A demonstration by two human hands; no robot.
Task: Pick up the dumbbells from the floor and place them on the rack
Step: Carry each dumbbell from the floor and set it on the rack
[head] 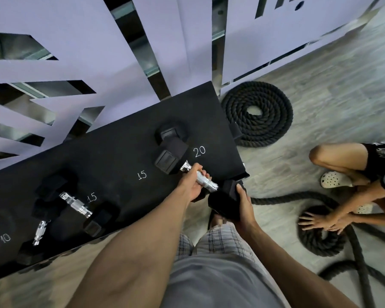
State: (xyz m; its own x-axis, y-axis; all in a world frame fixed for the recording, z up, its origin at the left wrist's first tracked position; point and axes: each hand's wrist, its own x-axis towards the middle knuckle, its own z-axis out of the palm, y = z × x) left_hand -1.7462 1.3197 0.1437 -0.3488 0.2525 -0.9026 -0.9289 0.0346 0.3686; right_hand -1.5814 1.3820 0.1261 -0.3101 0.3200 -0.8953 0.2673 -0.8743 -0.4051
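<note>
Four dumbbells show. Three (76,204) (39,232) (171,134) lie on the rack (120,152). The fourth (167,161) is at its right end by a chalked "20". The left hand (192,185) has its fingers clenched round the chrome handle (209,185), and the right hand (242,210) clasps the near head (228,192). Chalk reads 20, 15, 15, 10. Two rope coils (257,114) (320,238) lie on the floor (331,96).

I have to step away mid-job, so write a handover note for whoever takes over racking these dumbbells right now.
Left hand grips the chrome handle of the held dumbbell; right hand holds its near head. Its far head seems to rest on the rack by the 20 mark; the near head overhangs the edge. Done: 15 dumbbell and 10 dumbbell lie racked. Left: slide this one fully on, release.
</note>
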